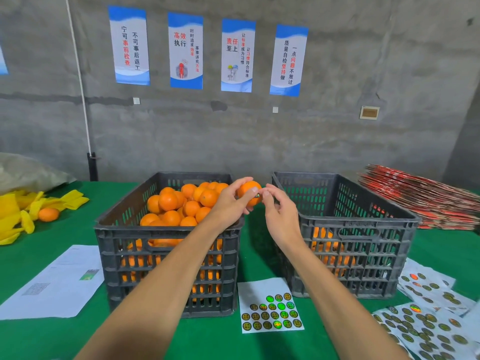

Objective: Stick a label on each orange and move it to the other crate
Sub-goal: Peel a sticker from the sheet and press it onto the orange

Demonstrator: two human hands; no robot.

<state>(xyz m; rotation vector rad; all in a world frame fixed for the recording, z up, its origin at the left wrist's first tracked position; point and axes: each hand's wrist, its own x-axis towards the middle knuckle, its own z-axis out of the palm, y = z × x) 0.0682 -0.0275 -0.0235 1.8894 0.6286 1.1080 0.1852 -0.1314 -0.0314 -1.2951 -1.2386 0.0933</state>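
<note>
- Now the left hand [230,203] grips the orange [249,193] between both crates.
- Right hand [279,216] fingertips pinch the label [257,195] against it.
- Light pressing could probably leave an edge lifting.

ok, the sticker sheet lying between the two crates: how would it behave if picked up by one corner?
The sticker sheet looks thin and paper-like, so it would probably droop. It lies flat on the green tablecloth, so lifting a corner may need a fingernail. It is likely very light.
</note>
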